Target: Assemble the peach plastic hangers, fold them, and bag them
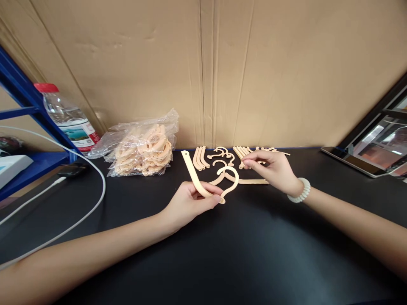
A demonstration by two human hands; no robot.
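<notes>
My left hand (187,203) is closed on a partly assembled hanger: a cream plastic hanger arm (192,173) joined to or held against a curved hook (235,180). My thumb presses where the two pieces meet. My right hand (273,167) reaches over the row of loose hanger arms (241,151) at the back, thumb and fingertips pinched together by their ends; whatever is between the tips is hidden. Behind the held pieces lies a hanger (251,181) with its hook. Several loose hooks (222,154) and a small stack of hanger arms (199,157) lie close to the wall.
A clear plastic bag of cream hanger parts (143,148) sits at the back left, beside a water bottle (71,118) with a red cap. A white cable (103,186) curves over the black table (222,262). A tablet-like device (352,162) lies at the right.
</notes>
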